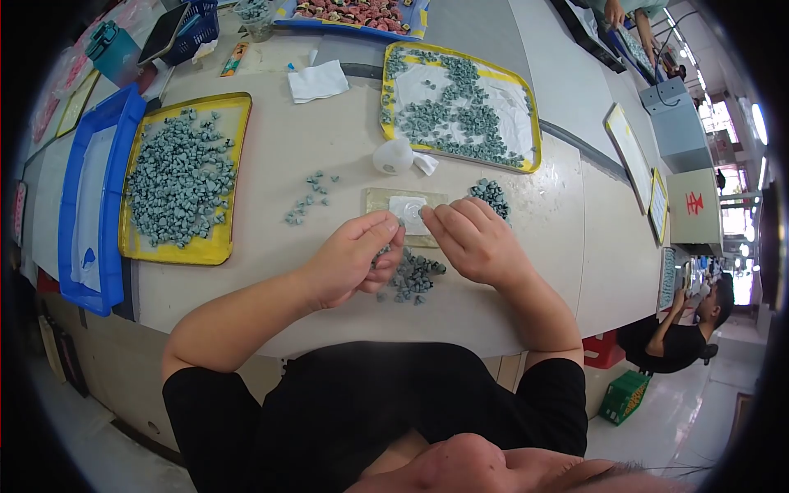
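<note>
Grey-green pieces (pixel 177 177) fill both yellow trays (pixel 234 107); fingers (pixel 386 234) of both hands pinch some.

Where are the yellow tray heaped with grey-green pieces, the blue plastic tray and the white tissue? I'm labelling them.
yellow tray heaped with grey-green pieces (pixel 215 253), head view, bare front rim.
blue plastic tray (pixel 112 246), head view, right wall.
white tissue (pixel 318 80), head view, middle.

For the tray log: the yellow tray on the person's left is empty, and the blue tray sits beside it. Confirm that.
Not right. The head view shows the yellow tray on the left heaped with small grey-green pieces, not empty. The blue tray does sit beside it.
</note>
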{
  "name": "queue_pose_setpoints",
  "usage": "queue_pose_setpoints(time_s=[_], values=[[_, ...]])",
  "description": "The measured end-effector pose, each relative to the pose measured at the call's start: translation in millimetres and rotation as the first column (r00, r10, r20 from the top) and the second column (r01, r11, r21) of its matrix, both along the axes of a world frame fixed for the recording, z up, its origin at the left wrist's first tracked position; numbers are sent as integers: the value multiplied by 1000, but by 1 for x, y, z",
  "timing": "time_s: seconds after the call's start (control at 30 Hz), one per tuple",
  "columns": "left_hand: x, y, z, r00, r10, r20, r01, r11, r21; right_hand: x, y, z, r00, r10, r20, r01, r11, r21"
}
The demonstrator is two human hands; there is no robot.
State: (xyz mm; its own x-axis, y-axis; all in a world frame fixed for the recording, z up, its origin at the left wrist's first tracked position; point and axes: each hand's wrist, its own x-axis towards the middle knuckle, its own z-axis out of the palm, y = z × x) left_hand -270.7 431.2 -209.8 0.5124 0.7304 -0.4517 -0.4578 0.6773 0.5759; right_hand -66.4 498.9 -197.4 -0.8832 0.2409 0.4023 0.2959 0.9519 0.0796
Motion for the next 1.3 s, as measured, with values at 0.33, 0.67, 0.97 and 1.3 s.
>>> queue_pose_setpoints(time_s=[0.33,0.67,0.97,1.3], values=[[-8,-7,3,1000,-6,12,6,1000,5,-6,-3,1,932,-241,-272,125,915,-383],[-6,-4,3,999,-45,-11,46,999,24,3,2,11,730,-661,-173,-77,172,-982],[9,3,2,999,-34,-1,34,999,-21,17,7,9,706,-700,-107,-215,-68,-974],[13,6,2,995,-78,69,78,997,0,20,7,3,732,-672,-111,-317,-192,-929]])
